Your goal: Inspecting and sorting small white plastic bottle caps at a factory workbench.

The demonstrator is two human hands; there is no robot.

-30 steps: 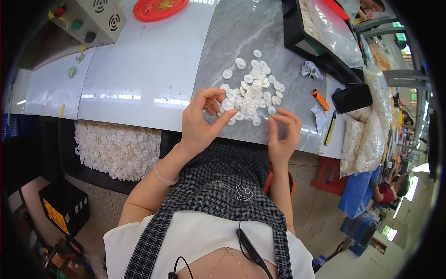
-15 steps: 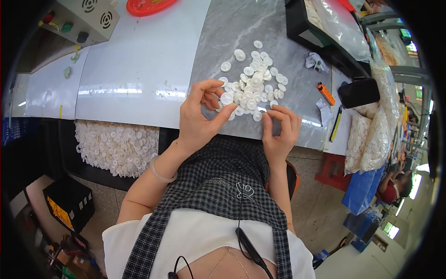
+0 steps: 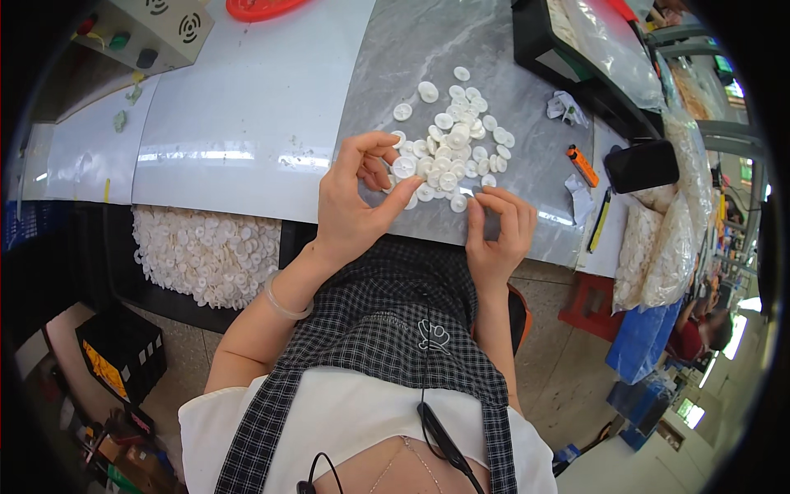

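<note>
A loose heap of small white round discs (image 3: 457, 142) lies on the grey marble slab (image 3: 428, 49). My left hand (image 3: 354, 202) is raised at the heap's near left edge and pinches one white disc (image 3: 404, 167) between thumb and fingers. My right hand (image 3: 499, 230) rests at the slab's near edge, fingers curled down on a disc (image 3: 458, 202) at the front of the heap.
A white table top (image 3: 255, 107) lies left of the slab. Below the edge is a bin of white discs (image 3: 206, 251). Right: an orange lighter (image 3: 583, 165), a black phone (image 3: 642, 165), a pen (image 3: 598, 221), bagged white parts (image 3: 666, 247). A red tray (image 3: 259, 8) and grey control box (image 3: 156, 29) sit far back.
The view has drifted a little. My left hand has lifted a disc off the heap and holds it up; my right hand has stayed at the near edge.
</note>
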